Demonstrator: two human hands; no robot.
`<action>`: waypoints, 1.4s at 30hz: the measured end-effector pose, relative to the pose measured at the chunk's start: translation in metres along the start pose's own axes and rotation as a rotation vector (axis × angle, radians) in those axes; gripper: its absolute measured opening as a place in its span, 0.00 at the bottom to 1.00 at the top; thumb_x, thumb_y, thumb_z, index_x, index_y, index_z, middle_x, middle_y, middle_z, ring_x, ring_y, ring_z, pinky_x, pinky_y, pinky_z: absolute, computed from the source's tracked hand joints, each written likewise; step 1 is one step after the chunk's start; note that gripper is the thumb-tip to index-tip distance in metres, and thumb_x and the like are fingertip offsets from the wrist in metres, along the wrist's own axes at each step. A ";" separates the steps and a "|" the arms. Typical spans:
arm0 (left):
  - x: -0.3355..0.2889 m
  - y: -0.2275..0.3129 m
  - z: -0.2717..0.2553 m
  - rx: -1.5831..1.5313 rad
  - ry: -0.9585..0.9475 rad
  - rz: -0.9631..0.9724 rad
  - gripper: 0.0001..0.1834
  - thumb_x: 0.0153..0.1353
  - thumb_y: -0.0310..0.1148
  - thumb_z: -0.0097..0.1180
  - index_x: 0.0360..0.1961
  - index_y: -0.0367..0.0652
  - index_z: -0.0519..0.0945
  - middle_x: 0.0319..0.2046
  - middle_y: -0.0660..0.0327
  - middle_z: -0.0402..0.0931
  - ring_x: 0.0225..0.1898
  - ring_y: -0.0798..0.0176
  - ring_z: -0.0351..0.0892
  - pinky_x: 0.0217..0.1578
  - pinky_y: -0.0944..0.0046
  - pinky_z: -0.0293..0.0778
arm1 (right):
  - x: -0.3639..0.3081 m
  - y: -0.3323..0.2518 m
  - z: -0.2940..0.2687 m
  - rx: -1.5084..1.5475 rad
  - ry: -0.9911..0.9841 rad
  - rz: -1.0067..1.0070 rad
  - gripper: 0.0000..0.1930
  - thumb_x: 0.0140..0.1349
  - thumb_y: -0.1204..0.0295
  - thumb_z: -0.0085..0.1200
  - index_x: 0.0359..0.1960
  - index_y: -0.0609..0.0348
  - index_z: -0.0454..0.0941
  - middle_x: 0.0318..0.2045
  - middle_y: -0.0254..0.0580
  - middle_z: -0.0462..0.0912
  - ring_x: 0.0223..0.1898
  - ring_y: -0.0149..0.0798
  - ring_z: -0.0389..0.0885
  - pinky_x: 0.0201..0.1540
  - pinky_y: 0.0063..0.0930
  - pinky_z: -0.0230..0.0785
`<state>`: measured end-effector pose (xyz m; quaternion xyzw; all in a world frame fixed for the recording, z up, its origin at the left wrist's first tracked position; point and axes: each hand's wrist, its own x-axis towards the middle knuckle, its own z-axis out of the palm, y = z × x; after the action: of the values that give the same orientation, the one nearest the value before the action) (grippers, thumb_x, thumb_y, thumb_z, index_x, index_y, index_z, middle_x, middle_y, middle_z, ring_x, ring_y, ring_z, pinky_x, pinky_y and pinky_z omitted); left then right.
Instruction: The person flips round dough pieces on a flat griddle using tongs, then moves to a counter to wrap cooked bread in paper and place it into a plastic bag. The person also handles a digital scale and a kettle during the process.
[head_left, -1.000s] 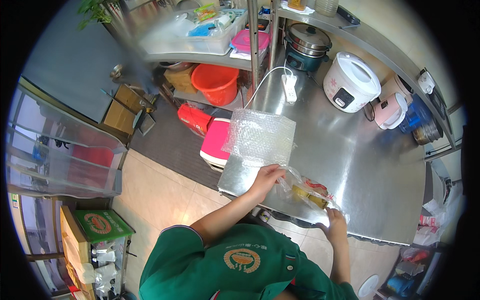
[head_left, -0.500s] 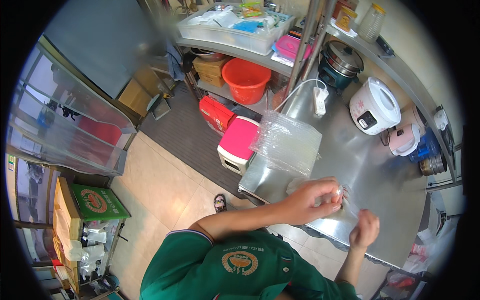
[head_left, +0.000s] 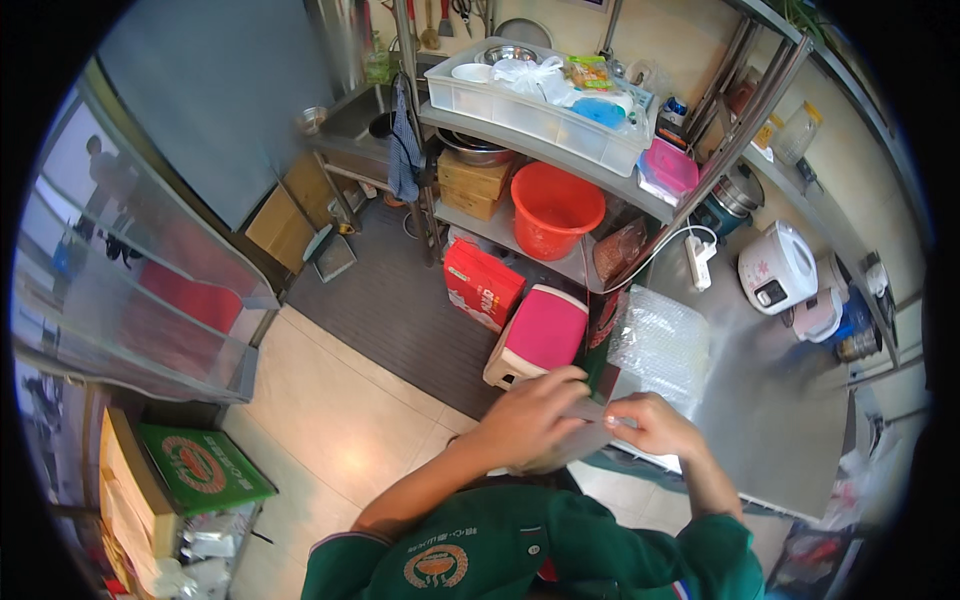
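Observation:
A thin, greyish see-through plastic bag [head_left: 565, 448] hangs between my two hands, in front of my chest at the table's near-left corner. My left hand [head_left: 532, 418] is curled at the bag's left side, its fingers slightly blurred. At the other side, my right hand [head_left: 655, 426] pinches the bag's edge between thumb and fingers. Whether anything lies inside the bag I cannot make out. Just beyond my right hand, a sheet of bubble wrap [head_left: 662, 340] lies on the steel table [head_left: 765, 410].
A pink-topped stool [head_left: 548, 328] and a red box [head_left: 482, 283] stand left of the table. Behind them, a shelf holds a red bucket [head_left: 556, 212] and a white plastic bin [head_left: 540, 118]. A white rice cooker [head_left: 778, 268] and a power strip [head_left: 700, 262] are on the table's far side.
My view has swung left. Both hands have moved from over the table to its near-left corner, close to my body, with the plastic between them. The bubble wrap stays on the table.

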<state>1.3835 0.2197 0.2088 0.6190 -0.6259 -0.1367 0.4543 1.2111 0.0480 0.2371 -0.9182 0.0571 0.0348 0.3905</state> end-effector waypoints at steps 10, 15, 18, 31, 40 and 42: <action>-0.251 -0.157 -0.075 0.292 -0.213 -0.881 0.22 0.60 0.37 0.57 0.52 0.36 0.72 0.52 0.45 0.72 0.48 0.41 0.76 0.48 0.50 0.74 | 0.136 0.002 0.050 0.279 0.074 0.279 0.08 0.55 0.73 0.55 0.26 0.65 0.73 0.20 0.47 0.74 0.22 0.35 0.74 0.27 0.30 0.65; -0.291 -0.185 -0.068 0.085 -0.216 -1.092 0.24 0.61 0.40 0.56 0.55 0.38 0.71 0.55 0.46 0.70 0.51 0.43 0.75 0.50 0.51 0.74 | 0.174 0.036 0.056 0.335 0.163 0.366 0.13 0.55 0.76 0.60 0.21 0.62 0.67 0.18 0.31 0.67 0.24 0.21 0.66 0.24 0.23 0.59; -0.256 -0.220 -0.074 -0.004 -0.213 -1.054 0.25 0.62 0.40 0.56 0.56 0.38 0.70 0.55 0.47 0.71 0.51 0.47 0.76 0.49 0.54 0.74 | 0.187 0.069 0.042 0.296 0.241 0.393 0.13 0.54 0.77 0.59 0.20 0.63 0.65 0.18 0.35 0.66 0.23 0.24 0.69 0.25 0.25 0.64; 0.133 -0.458 0.014 -0.844 -0.005 -1.016 0.29 0.64 0.54 0.52 0.55 0.41 0.73 0.50 0.59 0.77 0.51 0.63 0.77 0.47 0.62 0.73 | 0.206 0.128 -0.018 0.061 0.376 0.654 0.07 0.52 0.78 0.57 0.24 0.65 0.70 0.16 0.48 0.73 0.18 0.39 0.73 0.25 0.30 0.67; 0.288 -0.548 0.138 -1.043 0.137 -1.324 0.33 0.58 0.49 0.61 0.60 0.48 0.64 0.53 0.57 0.70 0.46 0.54 0.76 0.45 0.49 0.74 | 0.221 0.131 -0.038 0.094 0.324 0.925 0.04 0.53 0.81 0.55 0.24 0.66 0.72 0.17 0.40 0.74 0.19 0.29 0.72 0.23 0.24 0.66; 0.303 -0.560 0.160 -1.145 0.297 -1.459 0.34 0.58 0.44 0.63 0.61 0.48 0.63 0.50 0.57 0.72 0.44 0.55 0.77 0.41 0.50 0.77 | 0.226 0.134 -0.042 -0.010 0.299 0.895 0.04 0.52 0.81 0.56 0.23 0.65 0.72 0.16 0.41 0.73 0.19 0.30 0.73 0.23 0.24 0.67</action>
<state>1.6841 -0.2254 -0.1694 0.5518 0.1436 -0.5946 0.5669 1.4184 -0.0920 0.1458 -0.8001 0.5028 0.0675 0.3202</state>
